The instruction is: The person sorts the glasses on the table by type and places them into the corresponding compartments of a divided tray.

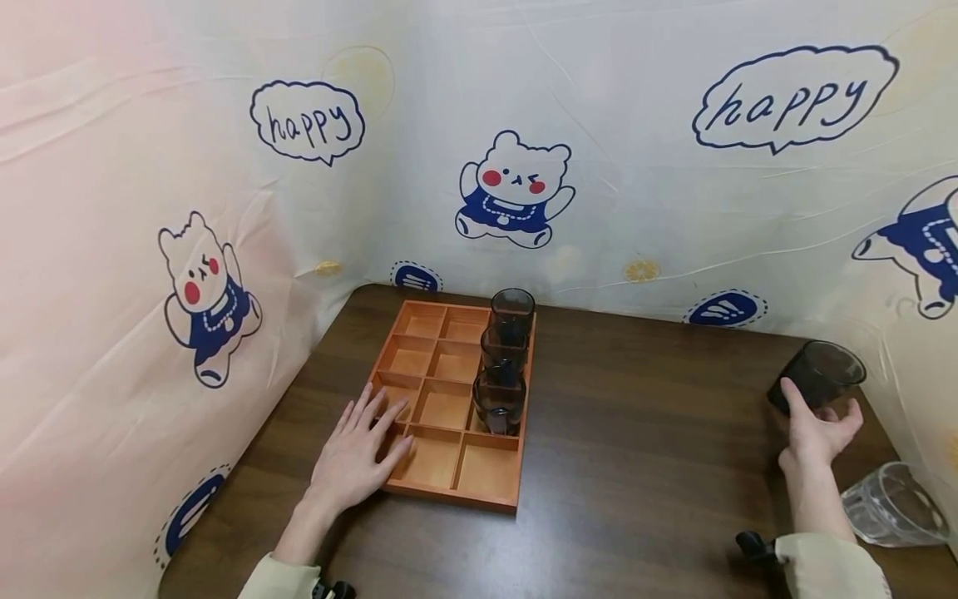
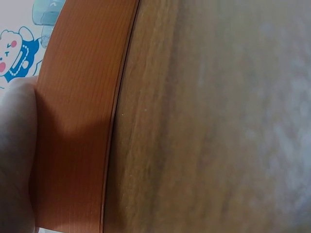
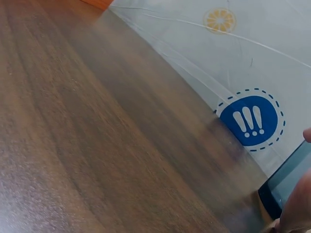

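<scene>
My left hand (image 1: 352, 462) rests on the left edge of a wooden compartment tray (image 1: 486, 503), fingers spread over its left cells. Its side shows against the tray wall (image 2: 80, 116) in the left wrist view. Three dark glasses stand in the tray's right column: a far one (image 1: 513, 308), a middle one (image 1: 503, 349) and a nearer one (image 1: 500, 403). At the far right, my right hand (image 1: 816, 433) holds another dark glass (image 1: 819, 374), thumb on its near left side. That glass (image 3: 291, 174) leans at the right wrist view's edge, partly hidden by fingers.
A clear glass (image 1: 891, 507) is beside my right forearm at the table's right side. Printed cloth (image 1: 614, 166) hangs around the dark wooden table (image 1: 636, 433) at the back and sides. Bare tabletop lies between the tray and my right hand.
</scene>
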`<state>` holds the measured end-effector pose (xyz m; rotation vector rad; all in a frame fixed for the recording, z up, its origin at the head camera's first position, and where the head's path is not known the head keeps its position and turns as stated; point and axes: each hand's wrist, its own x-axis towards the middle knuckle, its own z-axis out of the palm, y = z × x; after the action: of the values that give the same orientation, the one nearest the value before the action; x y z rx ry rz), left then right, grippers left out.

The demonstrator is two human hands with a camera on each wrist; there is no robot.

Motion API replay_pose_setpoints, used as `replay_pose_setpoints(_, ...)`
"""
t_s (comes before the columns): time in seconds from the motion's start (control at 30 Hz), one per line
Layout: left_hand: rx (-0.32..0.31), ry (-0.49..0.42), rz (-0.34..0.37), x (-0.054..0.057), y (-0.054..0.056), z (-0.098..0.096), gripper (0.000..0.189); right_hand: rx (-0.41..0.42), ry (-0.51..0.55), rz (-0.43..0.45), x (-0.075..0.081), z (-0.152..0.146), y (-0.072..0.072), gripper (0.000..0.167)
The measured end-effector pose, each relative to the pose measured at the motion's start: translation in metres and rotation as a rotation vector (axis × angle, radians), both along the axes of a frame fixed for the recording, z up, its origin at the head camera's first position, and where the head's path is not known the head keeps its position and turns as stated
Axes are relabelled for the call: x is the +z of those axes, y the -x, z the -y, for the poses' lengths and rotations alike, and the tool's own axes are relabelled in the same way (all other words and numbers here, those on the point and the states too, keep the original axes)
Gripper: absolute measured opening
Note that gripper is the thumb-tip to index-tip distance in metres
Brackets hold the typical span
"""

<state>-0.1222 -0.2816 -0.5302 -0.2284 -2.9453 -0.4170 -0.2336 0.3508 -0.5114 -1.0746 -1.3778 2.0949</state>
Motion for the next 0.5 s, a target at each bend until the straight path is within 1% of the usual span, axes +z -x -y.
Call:
replay_pose_setpoints(0.13,-0.001,0.001,-0.023,0.0006,-0.0011,-0.0006,0.066,-0.003,0.015,-0.003,-0.0001,-0.0015,0.0022,0.106)
replay_pose_setpoints(0.33,0.010,0.003,0.008,0.0018,-0.0015,-0.0011,0.067,-0.006,0.037,-0.014,0.0012,-0.0024,0.0068,0.105)
replay_pose_setpoints(0.5,0.011,0.011,0.024,0.0018,-0.0009,-0.0012,0.068,-0.013,0.049,-0.040,0.0016,-0.0035,0.0101,0.102)
